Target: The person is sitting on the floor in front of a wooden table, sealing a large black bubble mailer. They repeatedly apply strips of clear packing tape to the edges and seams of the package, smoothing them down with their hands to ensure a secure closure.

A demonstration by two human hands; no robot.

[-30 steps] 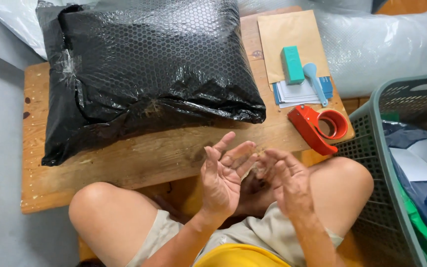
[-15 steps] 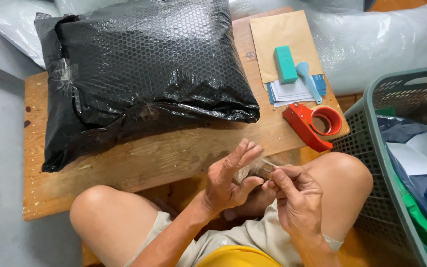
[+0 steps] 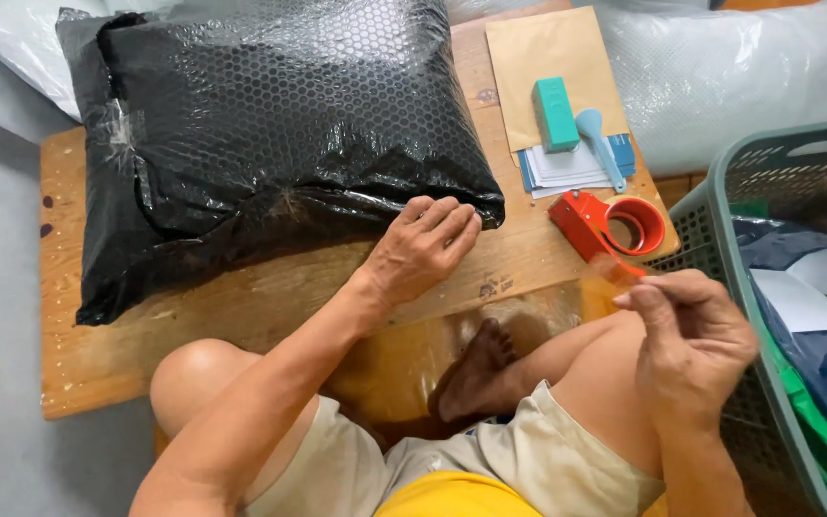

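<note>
A big black parcel wrapped in bubble wrap (image 3: 279,134) lies on a low wooden table (image 3: 241,316). My left hand (image 3: 423,251) rests flat on the table, its fingertips touching the parcel's near right corner; it holds nothing. My right hand (image 3: 691,335) hovers over my right knee, beside the basket, with thumb and fingers pinched on what looks like a short strip of clear tape (image 3: 619,270). A red tape dispenser (image 3: 597,225) lies on the table just above that hand.
A brown envelope (image 3: 547,53), a teal box (image 3: 555,113), a light blue handled tool (image 3: 603,144) and a stack of papers (image 3: 567,170) lie at the table's far right. A grey-green basket (image 3: 720,230) holding cloth and paper stands at the right. Clear bubble-wrap bags (image 3: 748,77) lie behind.
My hands, held together over my lap before, have separated. The left has reached forward to the parcel's corner; the right has moved right toward the basket, still pinched.
</note>
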